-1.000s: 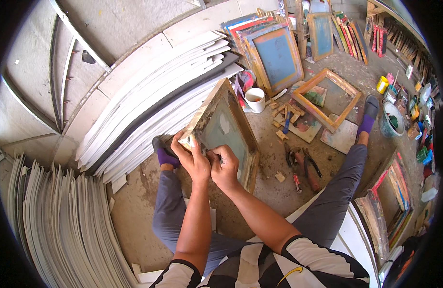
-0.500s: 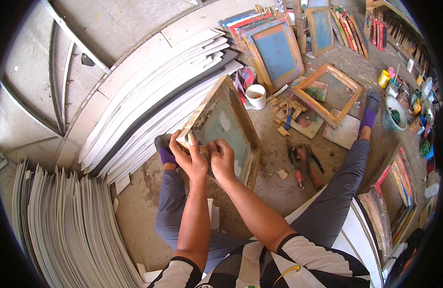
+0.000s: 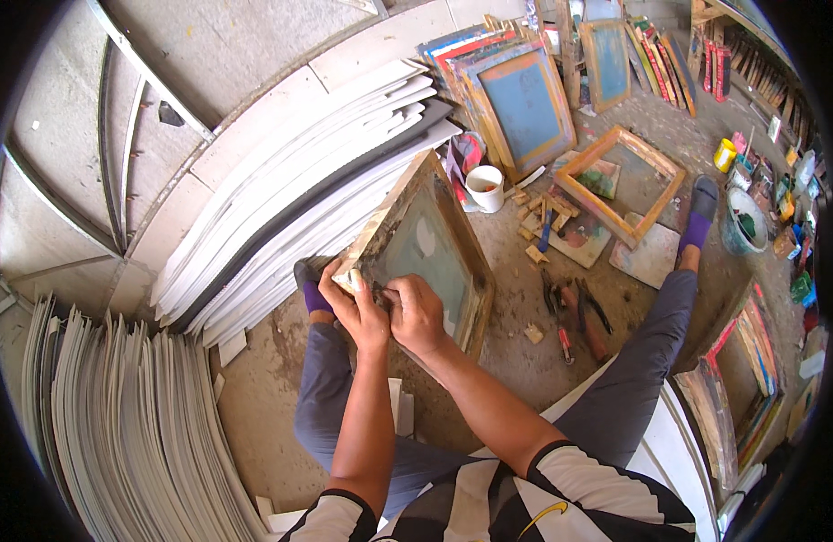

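Observation:
A wooden screen-printing frame (image 3: pixel 475 257) with grey-green mesh stands tilted between my legs, its paint-stained near corner toward me. My left hand (image 3: pixel 360 316) is wrapped round that corner, thumb on top of the wood. Close beside it, my right hand (image 3: pixel 418 314) has its fingers curled and pinched at the inner edge of the frame, by the mesh. Whatever sits in that pinch is hidden behind the fingers.
Pliers (image 3: pixel 594 307), a red-handled tool (image 3: pixel 564 339) and wood scraps lie right of the frame. Beyond are a white cup (image 3: pixel 484 188), an empty wooden frame (image 3: pixel 656 212) and leaning screens (image 3: pixel 525 113). White sheets (image 3: pixel 281 181) and stacked boards (image 3: pixel 136 406) line the left.
My right hand has turned slightly and its fingertips have come nearer my left hand. My left hand keeps its hold on the corner, and the frame stays about where it was.

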The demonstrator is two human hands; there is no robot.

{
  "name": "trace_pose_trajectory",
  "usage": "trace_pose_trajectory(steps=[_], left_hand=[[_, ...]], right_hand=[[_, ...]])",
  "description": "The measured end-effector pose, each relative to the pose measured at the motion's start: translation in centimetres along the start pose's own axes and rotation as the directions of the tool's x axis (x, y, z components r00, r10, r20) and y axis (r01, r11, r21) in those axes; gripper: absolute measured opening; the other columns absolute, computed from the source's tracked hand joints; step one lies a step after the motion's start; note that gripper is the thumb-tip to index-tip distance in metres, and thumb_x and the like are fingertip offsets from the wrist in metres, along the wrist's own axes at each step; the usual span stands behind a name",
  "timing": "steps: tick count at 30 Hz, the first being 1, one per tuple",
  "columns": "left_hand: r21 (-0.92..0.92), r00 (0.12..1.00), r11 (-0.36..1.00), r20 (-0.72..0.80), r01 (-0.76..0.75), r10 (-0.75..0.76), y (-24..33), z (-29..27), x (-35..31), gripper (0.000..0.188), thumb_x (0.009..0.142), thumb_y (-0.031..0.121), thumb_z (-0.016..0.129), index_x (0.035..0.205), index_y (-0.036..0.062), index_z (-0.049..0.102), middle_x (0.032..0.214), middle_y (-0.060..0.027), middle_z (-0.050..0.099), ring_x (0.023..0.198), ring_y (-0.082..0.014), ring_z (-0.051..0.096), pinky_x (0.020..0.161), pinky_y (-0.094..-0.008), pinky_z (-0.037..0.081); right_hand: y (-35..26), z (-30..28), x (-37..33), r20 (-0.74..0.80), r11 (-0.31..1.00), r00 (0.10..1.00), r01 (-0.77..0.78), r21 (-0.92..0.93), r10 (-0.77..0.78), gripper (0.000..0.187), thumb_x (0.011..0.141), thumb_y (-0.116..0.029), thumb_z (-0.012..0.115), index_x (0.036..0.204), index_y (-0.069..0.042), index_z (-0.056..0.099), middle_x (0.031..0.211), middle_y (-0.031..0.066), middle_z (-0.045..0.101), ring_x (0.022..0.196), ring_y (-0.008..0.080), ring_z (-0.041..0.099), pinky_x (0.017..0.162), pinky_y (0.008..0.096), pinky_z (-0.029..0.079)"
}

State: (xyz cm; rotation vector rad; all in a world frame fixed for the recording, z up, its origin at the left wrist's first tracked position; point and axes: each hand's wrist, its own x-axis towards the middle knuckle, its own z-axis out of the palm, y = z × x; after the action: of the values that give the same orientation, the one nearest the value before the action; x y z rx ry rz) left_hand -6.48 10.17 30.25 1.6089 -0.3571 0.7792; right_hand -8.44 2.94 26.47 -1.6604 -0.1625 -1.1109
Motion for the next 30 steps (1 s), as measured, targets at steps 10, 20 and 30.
trace_pose_trajectory(steps=[10,20,30], left_hand=[[0.053,0.999,0.999,0.035,0.001,-0.003,0.0,0.1,0.7,0.04,0.103,0.023,0.05,0.133,-0.0025,0.044,0.121,-0.013,0.05,0.104,-0.019,0.049,0.093,-0.0328,0.041],[0.008,1.0,1.0,-0.012,0.013,-0.013,-2.3,-1.9,0.7,0.036,0.104,0.023,0.048,0.131,-0.0011,0.043,0.123,-0.0121,0.048,0.108,-0.0186,0.049,0.096,-0.0334,0.04],[-0.138,1.0,0.99,0.018,0.005,-0.002,-0.4,-0.7,0.1,0.042,0.098,0.015,0.058,0.134,-0.0007,0.043,0.116,-0.0088,0.053,0.099,-0.0157,0.051,0.088,-0.0304,0.042]], right_hand=[[1.1,1.6,0.5,0.127,0.815,0.864,-0.501,0.291,0.486,0.004,0.091,0.004,0.053,0.095,0.001,0.054,0.083,0.0221,0.062,0.076,0.0403,0.062,0.07,0.0425,0.049],[-0.8,1.1,0.3,0.01,0.947,0.986,-0.163,0.276,0.167,0.013,0.088,-0.006,0.068,0.1,-0.002,0.066,0.089,0.013,0.067,0.077,0.032,0.064,0.07,0.0425,0.051],[-1.0,1.8,1.3,-0.089,0.939,0.963,-0.222,0.262,0.253,0.006,0.09,0.003,0.062,0.084,0.001,0.06,0.073,0.0113,0.06,0.065,0.0212,0.059,0.059,0.0335,0.047]])
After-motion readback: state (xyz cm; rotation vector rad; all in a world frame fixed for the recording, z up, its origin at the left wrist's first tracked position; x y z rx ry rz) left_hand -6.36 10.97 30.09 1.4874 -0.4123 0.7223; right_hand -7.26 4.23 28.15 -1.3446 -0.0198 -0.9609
